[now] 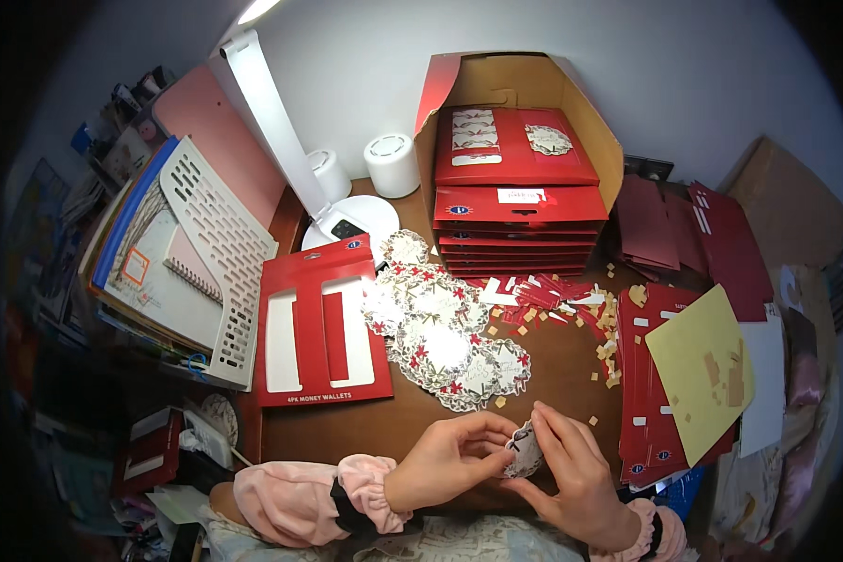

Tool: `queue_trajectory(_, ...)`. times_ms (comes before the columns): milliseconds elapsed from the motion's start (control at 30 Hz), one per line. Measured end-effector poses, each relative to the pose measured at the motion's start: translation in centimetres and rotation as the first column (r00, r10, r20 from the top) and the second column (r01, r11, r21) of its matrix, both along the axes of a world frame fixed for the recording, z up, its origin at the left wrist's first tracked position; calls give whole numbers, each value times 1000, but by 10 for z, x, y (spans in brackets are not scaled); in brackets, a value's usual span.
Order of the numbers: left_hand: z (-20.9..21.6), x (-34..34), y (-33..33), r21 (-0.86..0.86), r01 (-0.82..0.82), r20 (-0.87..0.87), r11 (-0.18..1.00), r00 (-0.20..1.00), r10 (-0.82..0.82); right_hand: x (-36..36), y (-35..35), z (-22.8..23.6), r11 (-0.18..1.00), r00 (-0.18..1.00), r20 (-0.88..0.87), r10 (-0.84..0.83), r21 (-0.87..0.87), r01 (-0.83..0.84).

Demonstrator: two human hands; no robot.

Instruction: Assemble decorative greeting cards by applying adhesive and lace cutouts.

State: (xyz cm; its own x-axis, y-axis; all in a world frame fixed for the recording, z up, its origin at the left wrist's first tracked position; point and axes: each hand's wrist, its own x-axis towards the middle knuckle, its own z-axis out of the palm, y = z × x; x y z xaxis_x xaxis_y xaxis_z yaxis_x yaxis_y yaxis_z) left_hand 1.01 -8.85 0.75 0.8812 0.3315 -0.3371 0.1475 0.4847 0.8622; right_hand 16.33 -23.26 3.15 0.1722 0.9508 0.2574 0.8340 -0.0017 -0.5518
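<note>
My left hand (pixel 457 457) and my right hand (pixel 576 473) meet near the front edge of the table. Between them they grip a small printed paper cut-out (pixel 525 451), white with dark markings and a wavy edge, held tilted. Fingers cover part of it. Just beyond my hands lies an overlapping heap of similar round cut-outs (pixel 426 298), decorated with red and green-grey leaf patterns. Left of that heap, a flat red cardboard package (pixel 321 379) with white window areas rests on the table.
A red carton (pixel 613 140) at the back holds several red packages. Paper scraps (pixel 543 292) and small tan squares lie before it. Red card sheets (pixel 646 393) and a yellow sheet (pixel 693 347) are stacked right. A white lamp (pixel 276 122) and perforated file holder (pixel 239 309) stand left.
</note>
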Motion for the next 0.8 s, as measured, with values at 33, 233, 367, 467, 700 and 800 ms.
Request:
queue_trajectory(33,1,1,0,-1,1,1,1000,1000,-1,1,1,-2,999,999,-44,15,33,-13)
queue_trajectory(233,9,-2,3,-4,-9,-36,1000,999,9,8,5,-5,991,978,-197,74,125,-49)
queue_trajectory(367,8,-2,3,-63,61,107,996,993,-54,9,4,1,988,977,-193,92,137,-66)
queue_trajectory(467,13,-2,8,-172,140,134,975,984,-118,6,3,7,989,973,-209,98,132,-71)
queue_trajectory(700,21,-2,11,-255,177,99,951,983,-156,8,2,6,984,941,-310,136,155,-92)
queue_trajectory(800,23,-4,10,-249,167,99,954,984,-147,11,2,6,980,931,-327,161,163,-112)
